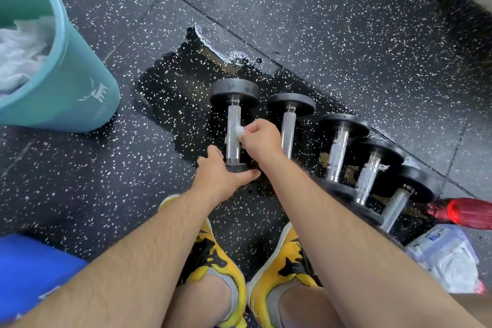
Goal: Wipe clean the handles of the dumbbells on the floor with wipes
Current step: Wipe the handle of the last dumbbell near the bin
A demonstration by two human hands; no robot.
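Several black dumbbells with chrome handles lie side by side on the speckled rubber floor. The leftmost dumbbell has its near weight under my left hand, which grips that end. My right hand pinches a small white wipe against the middle of this dumbbell's handle. The second dumbbell lies just right of my right hand. Further dumbbells run off to the lower right, partly hidden behind my right forearm.
A teal bin holding crumpled white wipes stands at the upper left. A pack of wipes lies at the lower right beside a red object. A wet patch darkens the floor around the dumbbells. My yellow shoes are below.
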